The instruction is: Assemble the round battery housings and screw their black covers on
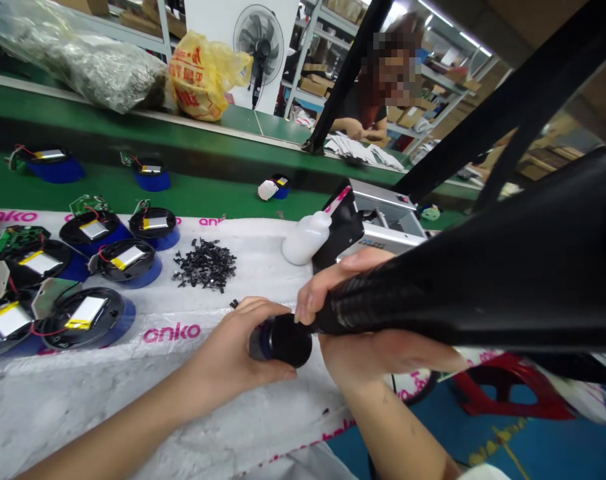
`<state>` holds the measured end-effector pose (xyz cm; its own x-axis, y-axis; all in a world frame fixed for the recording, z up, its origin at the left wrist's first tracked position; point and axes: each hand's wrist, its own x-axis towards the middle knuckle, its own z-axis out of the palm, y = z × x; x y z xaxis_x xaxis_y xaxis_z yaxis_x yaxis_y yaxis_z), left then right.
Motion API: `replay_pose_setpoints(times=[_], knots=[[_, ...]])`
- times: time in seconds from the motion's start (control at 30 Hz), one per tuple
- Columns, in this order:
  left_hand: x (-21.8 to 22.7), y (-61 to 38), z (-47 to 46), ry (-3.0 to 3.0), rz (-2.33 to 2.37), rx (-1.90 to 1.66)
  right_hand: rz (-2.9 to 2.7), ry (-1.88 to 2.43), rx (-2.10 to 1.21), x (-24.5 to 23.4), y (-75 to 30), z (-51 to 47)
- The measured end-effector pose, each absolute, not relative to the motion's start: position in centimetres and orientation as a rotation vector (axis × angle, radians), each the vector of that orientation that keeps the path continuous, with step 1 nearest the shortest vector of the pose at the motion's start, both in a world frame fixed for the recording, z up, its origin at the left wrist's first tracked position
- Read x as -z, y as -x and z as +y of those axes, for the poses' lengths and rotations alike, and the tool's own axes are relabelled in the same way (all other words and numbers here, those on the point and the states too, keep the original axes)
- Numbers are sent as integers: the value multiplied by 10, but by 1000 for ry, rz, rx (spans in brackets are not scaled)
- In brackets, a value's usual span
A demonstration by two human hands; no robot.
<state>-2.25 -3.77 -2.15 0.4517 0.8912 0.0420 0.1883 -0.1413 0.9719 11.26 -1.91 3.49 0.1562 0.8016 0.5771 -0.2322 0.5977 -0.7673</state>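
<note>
My left hand (227,350) is closed around a small round device (290,341) with a glossy black face and a bit of blue on its side. My right hand (377,357) is wrapped around a thick black electric screwdriver (407,293) that looms close to the camera. Its narrow end points at the edge of the round device, and my right fingertips are near that edge. Whether the bit touches the device is hidden. Beyond my left hand lies a heap of small black clips (206,265).
Several open blue housings (145,263) with batteries and circuit boards stand on the left. A white bottle (305,239) sits beside a silver box-shaped machine (383,210). Further housings (153,175) rest on the green belt (207,177). A person (377,100) works across the line.
</note>
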Motion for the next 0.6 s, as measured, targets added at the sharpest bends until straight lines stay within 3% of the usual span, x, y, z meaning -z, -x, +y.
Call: replay_pose_setpoints(times=[0.23, 0.43, 0.6], knots=[[28, 21, -45, -1753, 1075, -724, -1125, 634, -804, -47, -136, -5], [28, 40, -41, -1689, 985, -577, -999, 737, -101, -72, -199, 21], [31, 40, -40, -1761, 988, -593, -1040, 854, -229, -60, -213, 20]])
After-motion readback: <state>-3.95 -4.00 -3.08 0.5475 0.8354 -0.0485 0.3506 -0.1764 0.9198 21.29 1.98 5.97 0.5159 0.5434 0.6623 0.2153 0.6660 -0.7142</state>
